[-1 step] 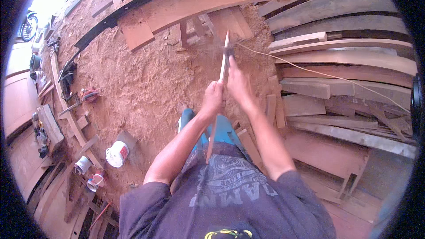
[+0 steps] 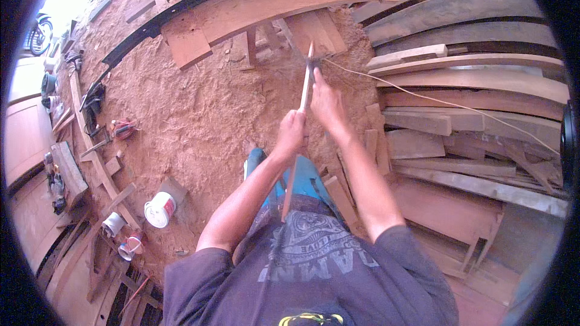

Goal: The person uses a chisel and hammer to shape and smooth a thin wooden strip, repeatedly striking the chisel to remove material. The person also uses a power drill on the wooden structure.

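A long thin wooden strip [image 2: 307, 84] runs away from my belly, its pale far end tapering to a point above the sawdust. My left hand [image 2: 292, 131] is closed round it near its middle. The strip's near end rests against my dark shirt. Farther along, my right hand [image 2: 328, 102] is closed on a small dark block-like thing [image 2: 315, 66], held along the strip's right side near the tip. My fingers hide most of that thing, and its exact kind does not show.
Long boards [image 2: 471, 78] are stacked on the right, with a pale cord [image 2: 423, 92] across them. A wide curved plank [image 2: 266, 3] lies ahead. A white bucket [image 2: 159, 210] stands on the sawdust floor [image 2: 199, 108] at left, near a motor tool's red cord bundle [image 2: 124, 129].
My right hand has shifted slightly forward along the strip with the dark thing. The left hand and the strip stay almost in place.
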